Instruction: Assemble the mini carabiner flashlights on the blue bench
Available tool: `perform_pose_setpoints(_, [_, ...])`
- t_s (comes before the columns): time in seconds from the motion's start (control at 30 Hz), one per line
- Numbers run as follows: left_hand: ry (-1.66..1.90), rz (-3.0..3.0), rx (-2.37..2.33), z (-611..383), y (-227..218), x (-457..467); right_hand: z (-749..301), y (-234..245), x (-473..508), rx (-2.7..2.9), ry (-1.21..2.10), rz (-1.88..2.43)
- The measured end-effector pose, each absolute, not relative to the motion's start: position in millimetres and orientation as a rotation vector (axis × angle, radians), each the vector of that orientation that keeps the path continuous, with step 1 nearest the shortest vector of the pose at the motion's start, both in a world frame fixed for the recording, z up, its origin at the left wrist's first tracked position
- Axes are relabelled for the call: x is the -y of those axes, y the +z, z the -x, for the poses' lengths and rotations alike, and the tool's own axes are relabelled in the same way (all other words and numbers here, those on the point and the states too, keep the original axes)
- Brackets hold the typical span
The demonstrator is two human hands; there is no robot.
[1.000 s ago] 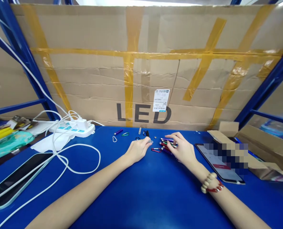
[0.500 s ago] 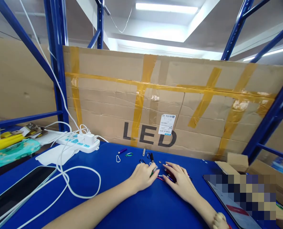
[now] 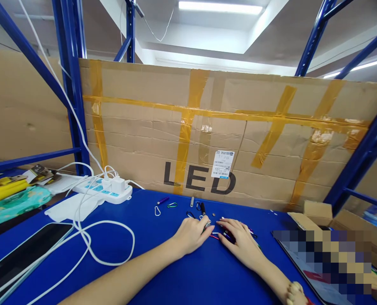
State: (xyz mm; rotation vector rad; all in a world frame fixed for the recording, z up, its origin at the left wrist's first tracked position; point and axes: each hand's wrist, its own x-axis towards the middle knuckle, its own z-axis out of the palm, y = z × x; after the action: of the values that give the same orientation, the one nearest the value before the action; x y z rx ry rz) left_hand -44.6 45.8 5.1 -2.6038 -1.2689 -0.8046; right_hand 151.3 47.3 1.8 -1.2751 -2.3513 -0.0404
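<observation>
Left hand (image 3: 191,234) was pinching a small shiny bit (image 3: 206,227), mostly hidden; right hand (image 3: 241,243) was curled over some dark tubes (image 3: 228,235), couldn't tell if gripping any.

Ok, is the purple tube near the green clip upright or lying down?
Lying: the purple tube stretches lengthwise along the blue tabletop.

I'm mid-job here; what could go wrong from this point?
The slim tubes, partly hidden under the right hand, might roll or scatter if nudged. The small round piece just beyond the hands could get knocked away. The white cable loops right by the left forearm, which might snag it.
</observation>
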Motion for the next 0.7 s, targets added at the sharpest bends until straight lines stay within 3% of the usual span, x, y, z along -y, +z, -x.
perform_pose_setpoints(0.43, [-0.584, 2.64, 1.504, 43, 15, -46, -164, 20, -75, 2.267, -0.287, 1.375])
perform_pose_setpoints(0.7, [-0.53, 2.692, 1.496, 42, 15, -45, -126, 25, -101, 2.345, -0.256, 1.53])
